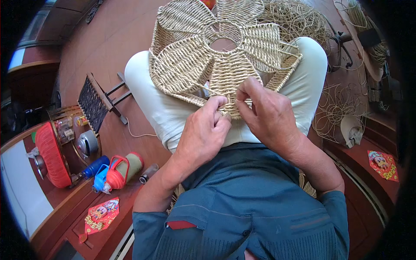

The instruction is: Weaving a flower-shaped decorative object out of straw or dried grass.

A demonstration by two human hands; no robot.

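A flower-shaped straw-cord basket [182, 63] rests across my lap, its woven petals set around a round hole. My left hand [206, 128] is closed on the near petal's lower edge, thumb and bent forefinger pressed against the weave. Just right of it, my right hand [271, 115] is curled, with thumb and forefinger brought together beside the same petal. Whatever its fingertips pinch is too small to make out. Short cord ends [288, 45] stick out by the right petal, and gaps show between the petals and the outer rim.
Loose straw cord [299, 21] is heaped beyond my right knee, with another tangle [340, 108] on the floor to the right. A dark slatted stool [95, 102] stands left. Near it are a red-lidded jug [125, 171], a blue bottle [96, 167] and a red-covered round basket [52, 154].
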